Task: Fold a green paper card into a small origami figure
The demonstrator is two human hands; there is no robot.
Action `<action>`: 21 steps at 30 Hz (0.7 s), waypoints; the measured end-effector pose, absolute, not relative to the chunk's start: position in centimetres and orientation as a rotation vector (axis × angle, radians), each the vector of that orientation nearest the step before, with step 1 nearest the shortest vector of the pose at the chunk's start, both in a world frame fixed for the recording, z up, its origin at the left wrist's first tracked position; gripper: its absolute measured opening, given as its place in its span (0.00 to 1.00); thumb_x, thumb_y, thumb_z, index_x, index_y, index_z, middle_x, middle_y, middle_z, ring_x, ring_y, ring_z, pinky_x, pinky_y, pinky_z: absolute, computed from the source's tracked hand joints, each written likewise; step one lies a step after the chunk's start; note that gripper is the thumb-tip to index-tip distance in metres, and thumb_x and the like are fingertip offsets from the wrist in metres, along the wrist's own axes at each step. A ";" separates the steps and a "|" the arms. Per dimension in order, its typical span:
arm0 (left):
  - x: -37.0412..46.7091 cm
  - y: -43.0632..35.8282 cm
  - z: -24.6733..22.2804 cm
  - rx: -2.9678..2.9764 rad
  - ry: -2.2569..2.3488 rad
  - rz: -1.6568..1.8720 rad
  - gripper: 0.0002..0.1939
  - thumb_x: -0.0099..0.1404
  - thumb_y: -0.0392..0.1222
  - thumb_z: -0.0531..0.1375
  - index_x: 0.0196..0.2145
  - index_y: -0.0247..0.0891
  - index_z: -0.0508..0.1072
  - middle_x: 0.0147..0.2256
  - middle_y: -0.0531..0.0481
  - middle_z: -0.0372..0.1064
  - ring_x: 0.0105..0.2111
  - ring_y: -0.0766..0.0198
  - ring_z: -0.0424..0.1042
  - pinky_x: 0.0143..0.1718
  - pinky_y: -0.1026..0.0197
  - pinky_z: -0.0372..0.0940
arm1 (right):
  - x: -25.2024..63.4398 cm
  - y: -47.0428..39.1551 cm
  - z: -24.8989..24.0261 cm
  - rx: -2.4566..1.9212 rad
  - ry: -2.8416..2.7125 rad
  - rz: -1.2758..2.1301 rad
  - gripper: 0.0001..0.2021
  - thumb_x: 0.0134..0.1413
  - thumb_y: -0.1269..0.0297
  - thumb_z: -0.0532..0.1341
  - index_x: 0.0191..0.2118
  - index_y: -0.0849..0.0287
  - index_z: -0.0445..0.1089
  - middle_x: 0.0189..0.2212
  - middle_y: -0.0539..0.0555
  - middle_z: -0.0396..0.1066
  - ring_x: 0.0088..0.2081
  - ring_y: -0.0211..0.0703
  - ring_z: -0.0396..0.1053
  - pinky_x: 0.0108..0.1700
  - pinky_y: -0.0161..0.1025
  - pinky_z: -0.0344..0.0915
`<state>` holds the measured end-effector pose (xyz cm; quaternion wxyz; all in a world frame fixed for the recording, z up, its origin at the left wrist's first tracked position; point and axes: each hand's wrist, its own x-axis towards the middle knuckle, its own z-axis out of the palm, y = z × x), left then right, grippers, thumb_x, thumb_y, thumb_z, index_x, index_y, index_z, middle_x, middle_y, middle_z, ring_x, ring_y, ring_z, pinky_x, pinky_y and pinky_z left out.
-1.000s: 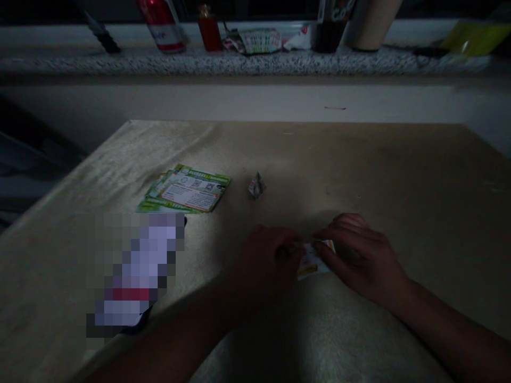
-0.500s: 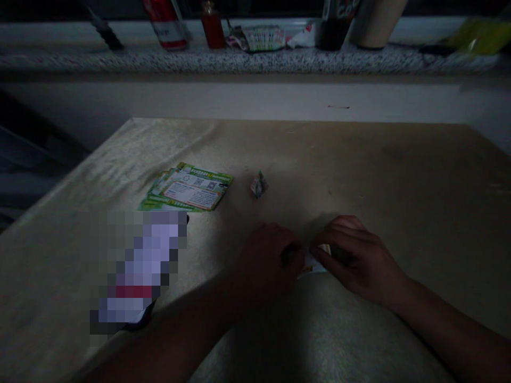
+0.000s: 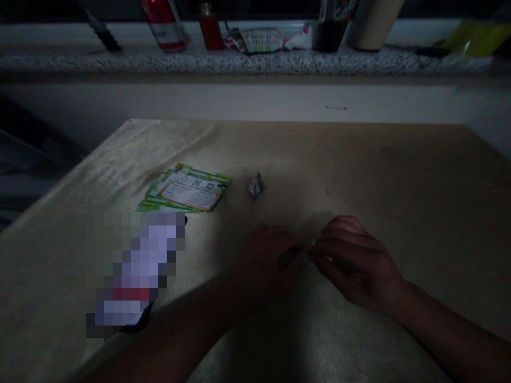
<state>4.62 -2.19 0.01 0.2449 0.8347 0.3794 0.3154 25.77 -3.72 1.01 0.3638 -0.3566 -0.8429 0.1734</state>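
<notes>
My left hand and my right hand meet low over the table, fingertips almost touching. Each hand is closed in a pinch on a small piece of paper, of which only a pale sliver shows between them; the fingers cover the rest. Beyond my left hand a small folded paper shape with a pointed top stands on the table. To its left lies a fanned stack of green and white printed leaflets.
A phone-like device, blurred by large pixels, lies left of my left forearm on the table. Along the granite sill stand a red can, a small red bottle, crumpled wrappers and a dark bottle.
The paper between my hands, showing a white and orange face before, is now mostly covered by my fingers. My right fingertips have drawn slightly closer to my left. The view has shifted slightly.
</notes>
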 end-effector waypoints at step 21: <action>4.7 -1.7 1.0 1.795 1.021 0.809 0.05 0.62 0.34 0.64 0.32 0.38 0.81 0.28 0.52 0.78 0.27 0.66 0.75 0.29 0.66 0.67 | 25.9 -3.7 1.1 -1.186 -1.827 0.750 0.03 0.58 0.69 0.68 0.32 0.55 0.78 0.27 0.51 0.77 0.30 0.42 0.72 0.33 0.42 0.68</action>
